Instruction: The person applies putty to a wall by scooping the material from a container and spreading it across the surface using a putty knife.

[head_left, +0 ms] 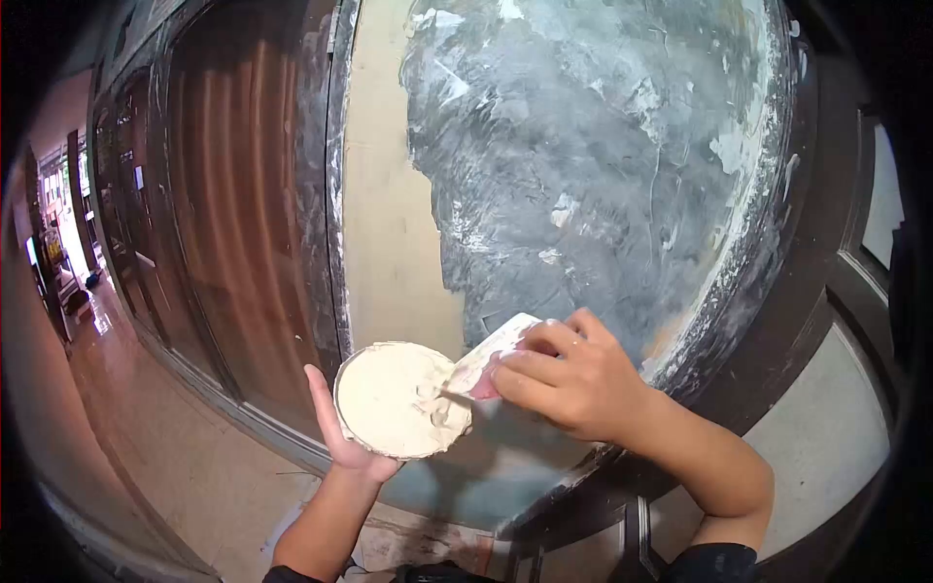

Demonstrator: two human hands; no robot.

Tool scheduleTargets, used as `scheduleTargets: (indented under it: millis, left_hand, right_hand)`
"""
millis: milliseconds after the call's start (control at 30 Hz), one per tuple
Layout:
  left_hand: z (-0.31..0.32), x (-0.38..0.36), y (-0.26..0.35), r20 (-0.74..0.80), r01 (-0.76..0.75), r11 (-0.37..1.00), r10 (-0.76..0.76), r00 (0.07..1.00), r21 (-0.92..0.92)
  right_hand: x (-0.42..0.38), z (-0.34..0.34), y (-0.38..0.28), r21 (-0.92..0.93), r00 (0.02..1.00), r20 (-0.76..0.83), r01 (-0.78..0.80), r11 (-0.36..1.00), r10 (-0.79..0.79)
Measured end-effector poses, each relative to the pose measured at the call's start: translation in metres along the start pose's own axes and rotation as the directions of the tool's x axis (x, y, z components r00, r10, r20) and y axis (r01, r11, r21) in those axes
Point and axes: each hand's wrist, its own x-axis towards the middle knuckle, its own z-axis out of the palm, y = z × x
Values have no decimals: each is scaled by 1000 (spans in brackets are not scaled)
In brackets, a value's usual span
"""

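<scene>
Low in the frame's middle, my left hand cups the round putty dish from beneath, level so nothing slides off. My right hand pinches the scraper, blade dipped at the dish's right rim. Grey filler covers the panel above; bare beige strip at its left, dark frame crowding the right.

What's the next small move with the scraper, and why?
Probably draw the scraper through the putty on the round plate to load its edge. The right hand has the blade tip already in the paste, the left hand holds the plate from beneath, and the panel has a bare beige strip beside the grey coat.
</scene>
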Motion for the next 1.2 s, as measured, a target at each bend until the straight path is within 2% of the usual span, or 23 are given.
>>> scheduleTargets:
  millis: [33,100,133,300,533,567,600,633,700,733,767,833,933,967,1033,1067,1100,1200]
  left_hand:
    - [3,0,0,1,-4,1000,4,1000,1]
    - [12,-3,1,58,43,997,-39,998,-67]
    - [12,-4,1,16,41,999,-41,999,-31]
    - [15,3,-1,68,33,999,-34,997,18]
    - [5,5,11,58,43,999,-42,997,-9]
    - [3,5,13,52,55,998,-53,997,-32]
    - [-4,5,14,275,100,982,-53,960,-160]
    - [-12,5,16,277,106,982,-59,959,-158]
    - [-25,1,21,45,87,992,-83,995,-88]
    - [-28,-1,24,6,88,994,-88,996,-64]
    - [-37,1,28,79,94,993,-88,993,-66]
    - [-51,3,36,36,60,996,-58,998,-67]
    - [-63,9,51,44,14,992,-8,999,-127]
    - [-68,11,54,-43,-28,999,27,999,-23]
    - [-71,12,65,48,-11,997,14,999,-76]
    - [-77,13,68,-39,-42,996,39,998,-83]
    - [-78,14,71,-36,-40,996,37,999,-85]
    - [-81,14,78,79,-29,998,33,996,-51]
  right_hand:
    - [1,-3,0,0,1000,-3,3,1000,-3]
    - [5,-6,1,-99,995,40,-82,992,86]
    - [4,-3,3,-52,991,67,-117,992,120]
    - [11,9,15,105,979,109,-184,977,172]
    - [33,36,42,247,941,-30,-320,915,338]
    - [37,39,49,213,930,-23,-355,911,367]
    - [37,47,57,161,919,-50,-380,911,392]
    - [36,59,64,109,906,-77,-407,907,416]
    - [37,75,74,64,890,-95,-441,895,446]
    - [39,82,78,20,879,-118,-464,886,463]
    - [40,88,82,12,880,-120,-461,887,459]
    - [43,99,87,10,881,-152,-451,892,448]
    - [48,110,88,-35,895,-117,-437,899,430]
    - [49,113,87,-61,902,-99,-427,902,420]
    - [49,123,88,-137,923,-126,-380,915,364]
    - [49,127,89,-148,925,-124,-374,915,358]
    - [49,131,90,-161,928,-123,-368,916,351]
    - [52,135,88,-182,935,-84,-354,917,344]
